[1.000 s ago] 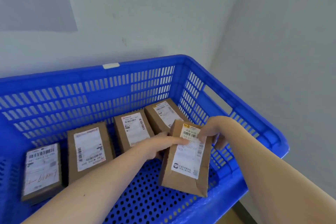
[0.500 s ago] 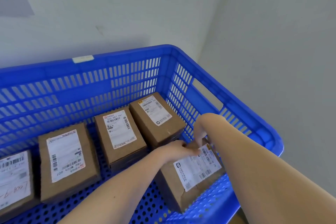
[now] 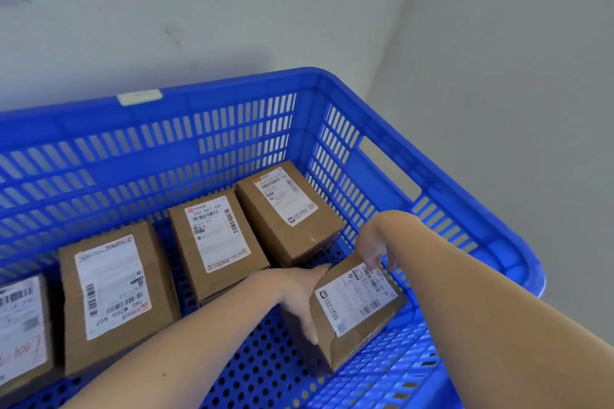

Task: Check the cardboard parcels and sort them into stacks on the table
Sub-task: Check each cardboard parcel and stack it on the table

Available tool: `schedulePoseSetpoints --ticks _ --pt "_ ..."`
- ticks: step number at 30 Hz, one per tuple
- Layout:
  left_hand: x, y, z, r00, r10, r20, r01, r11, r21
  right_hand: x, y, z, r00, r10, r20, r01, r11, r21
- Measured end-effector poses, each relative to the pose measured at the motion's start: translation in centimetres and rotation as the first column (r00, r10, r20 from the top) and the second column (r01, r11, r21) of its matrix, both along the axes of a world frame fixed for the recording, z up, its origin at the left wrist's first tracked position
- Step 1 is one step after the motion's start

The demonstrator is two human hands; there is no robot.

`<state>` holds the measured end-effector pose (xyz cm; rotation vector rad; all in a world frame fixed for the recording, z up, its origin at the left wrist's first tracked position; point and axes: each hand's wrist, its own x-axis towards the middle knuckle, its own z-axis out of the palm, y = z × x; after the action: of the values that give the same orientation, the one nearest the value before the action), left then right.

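Now the cardboard parcel is lying slantwise in the near right corner of the blue crate, left hand pressing flat on its near-left end, right hand touching its far-right end, grip loosely spread.

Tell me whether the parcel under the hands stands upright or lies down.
Lying down: the parcel rests label up on the blue crate floor, left hand along its side, right hand touching its far end.
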<state>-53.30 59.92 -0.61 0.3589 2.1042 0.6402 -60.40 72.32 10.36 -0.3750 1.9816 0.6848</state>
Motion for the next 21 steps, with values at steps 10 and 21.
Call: schedulePoseSetpoints --ticks 10,21 --pt "0.9 0.9 0.7 0.999 0.01 -0.05 -0.007 0.998 0.055 0.5 -0.6 0.0 0.999 -0.03 -0.025 0.028 0.997 -0.077" --pt "1.8 0.6 2.6 0.988 0.134 -0.072 -0.132 0.991 0.028 2.2 -1.5 1.9 0.99 -0.07 -0.124 0.036 0.966 -0.254"
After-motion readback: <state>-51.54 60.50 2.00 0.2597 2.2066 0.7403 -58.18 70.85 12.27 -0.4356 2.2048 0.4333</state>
